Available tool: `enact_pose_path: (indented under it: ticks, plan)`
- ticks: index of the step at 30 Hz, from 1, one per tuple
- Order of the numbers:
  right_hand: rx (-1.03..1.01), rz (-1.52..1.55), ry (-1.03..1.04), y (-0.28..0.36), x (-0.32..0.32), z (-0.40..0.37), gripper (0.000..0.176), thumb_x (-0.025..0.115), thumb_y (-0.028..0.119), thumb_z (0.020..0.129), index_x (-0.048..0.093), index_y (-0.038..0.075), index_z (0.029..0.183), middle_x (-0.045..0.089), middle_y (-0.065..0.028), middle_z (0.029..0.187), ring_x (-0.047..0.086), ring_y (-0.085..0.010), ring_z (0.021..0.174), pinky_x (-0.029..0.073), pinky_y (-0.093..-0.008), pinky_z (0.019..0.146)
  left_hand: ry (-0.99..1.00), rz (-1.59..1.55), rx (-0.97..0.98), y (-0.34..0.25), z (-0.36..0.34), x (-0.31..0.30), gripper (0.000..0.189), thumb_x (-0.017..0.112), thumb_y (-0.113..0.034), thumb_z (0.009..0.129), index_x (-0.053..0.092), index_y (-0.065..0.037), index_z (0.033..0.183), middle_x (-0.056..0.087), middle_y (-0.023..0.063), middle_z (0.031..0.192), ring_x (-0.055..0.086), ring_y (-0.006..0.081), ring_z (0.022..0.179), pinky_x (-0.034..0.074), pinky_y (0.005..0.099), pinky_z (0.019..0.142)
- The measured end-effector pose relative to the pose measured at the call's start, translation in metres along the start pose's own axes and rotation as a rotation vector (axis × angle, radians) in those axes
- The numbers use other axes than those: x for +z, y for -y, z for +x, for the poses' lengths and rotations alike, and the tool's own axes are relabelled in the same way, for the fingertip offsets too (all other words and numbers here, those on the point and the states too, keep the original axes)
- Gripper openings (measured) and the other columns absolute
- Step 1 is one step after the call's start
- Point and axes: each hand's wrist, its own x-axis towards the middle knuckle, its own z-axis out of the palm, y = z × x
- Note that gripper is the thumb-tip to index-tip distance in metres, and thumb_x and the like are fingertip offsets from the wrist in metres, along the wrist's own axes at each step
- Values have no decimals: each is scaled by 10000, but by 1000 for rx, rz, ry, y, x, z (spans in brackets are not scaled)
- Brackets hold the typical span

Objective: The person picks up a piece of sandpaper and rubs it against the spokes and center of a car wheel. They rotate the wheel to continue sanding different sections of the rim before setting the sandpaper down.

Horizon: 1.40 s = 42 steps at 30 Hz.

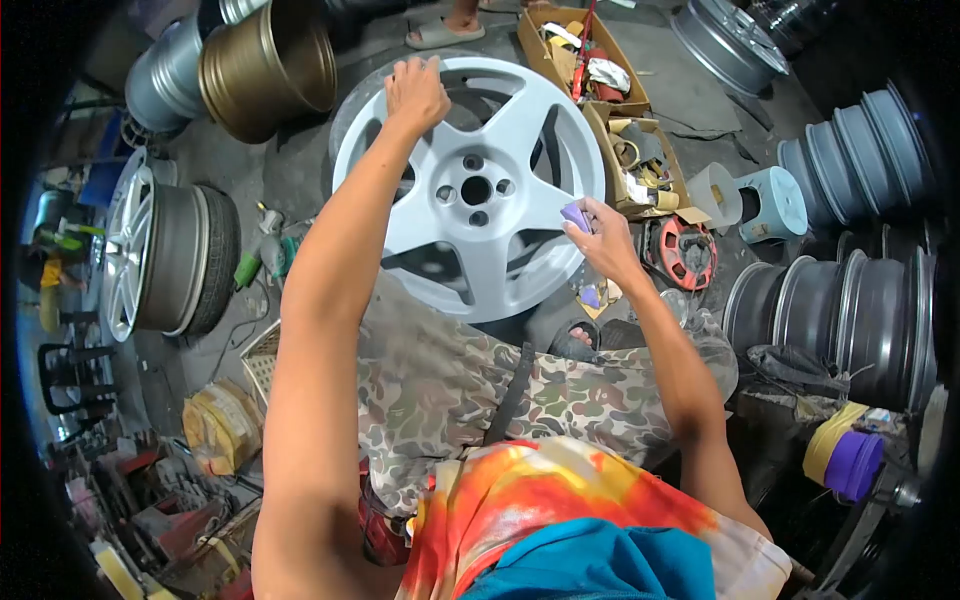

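A light grey five-spoke wheel rim (475, 240) lies face up in front of me, over what looks like a tire. My left hand (416, 95) rests on its upper left edge, fingers curled over the lip. On the right side of the rim, my right hand (604, 238) pinches a small purple abrasive piece (575, 216) between thumb and fingers, at the outer end of a spoke. Another purple piece (590, 296) lies on the floor below that hand.
Two cardboard boxes (640, 95) of supplies stand beyond the rim, near a red reel (686, 254) and a light blue bucket (775, 204). Stacked rims (870, 320) line the right. A tired wheel (175, 260) and green power tool (262, 248) are left. Another person's foot (450, 32) is ahead.
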Motion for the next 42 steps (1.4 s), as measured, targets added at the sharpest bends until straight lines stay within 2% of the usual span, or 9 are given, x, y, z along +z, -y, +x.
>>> enact_pose_path:
  ticks: [2, 3, 8, 10, 16, 23, 30, 36, 42]
  plan:
    - [-194, -59, -101, -5, 2, -3, 322, 718, 250, 904, 692, -25, 1069, 702, -188, 912, 676, -300, 817, 523, -392, 794, 171, -46, -118, 0, 13, -7, 520, 645, -273, 899, 613, -107, 1391, 627, 183, 1307, 544, 408, 1234, 430, 548, 1050]
    - [-31, -34, -50, 9, -4, -8, 331, 702, 267, 928, 707, -25, 1083, 713, -219, 1015, 688, -367, 937, 517, -409, 869, 182, -51, -110, -2, 14, -15, 458, 640, -300, 906, 660, -102, 1318, 656, 204, 1249, 558, 436, 1218, 433, 543, 1059]
    - [-107, -99, -107, 11, -2, -11, 311, 670, 261, 971, 713, -29, 1072, 657, -200, 937, 649, -342, 874, 499, -413, 821, 90, -115, 34, 5, 2, -46, 343, 668, -314, 901, 718, -62, 1128, 703, 210, 1108, 618, 431, 1113, 490, 519, 951]
    - [-185, -161, -130, 29, 0, -10, 284, 679, 235, 967, 720, -25, 1072, 585, -177, 864, 604, -329, 798, 481, -422, 778, 117, -204, 173, -8, -8, -84, 354, 715, -350, 906, 734, -37, 1069, 710, 177, 986, 666, 331, 960, 514, 454, 827]
    - [-488, -173, -206, 81, 20, -8, 186, 707, 161, 934, 752, 33, 1060, 568, -144, 851, 600, -299, 723, 490, -417, 665, 442, -872, 9, -30, -54, -138, 491, 749, -496, 920, 739, -27, 1065, 632, 76, 851, 561, 144, 793, 468, 340, 710]
    - [-536, -371, -260, 86, 47, -19, 201, 649, 146, 969, 711, 2, 1094, 593, -171, 890, 629, -363, 802, 504, -457, 724, 420, -937, 146, -20, -68, -135, 437, 650, -419, 1011, 741, -48, 1223, 707, 103, 1196, 615, 204, 1131, 460, 346, 1002]
    - [-431, -52, -198, 127, 92, 2, 192, 579, 149, 1008, 683, -10, 1033, 592, -194, 913, 591, -411, 837, 471, -480, 740, 448, -1000, 166, -14, -77, -147, 503, 614, -459, 1028, 726, -21, 1248, 699, 94, 1202, 592, 192, 1139, 439, 322, 1025]
    - [-493, -166, -330, 97, 94, -23, 208, 617, 161, 979, 718, 1, 1065, 610, -135, 932, 586, -338, 905, 475, -455, 811, 689, -1196, -333, -15, -88, -169, 517, 532, -494, 1062, 729, -71, 1284, 726, 54, 1109, 613, 127, 993, 495, 276, 898]
    - [-607, -94, -386, 145, 116, -8, 223, 627, 171, 966, 719, 4, 1082, 608, -116, 957, 569, -316, 916, 441, -443, 804, 608, -1230, -160, -19, -97, -161, 552, 494, -479, 1084, 718, -14, 1281, 727, 68, 1140, 616, 133, 1034, 494, 281, 943]
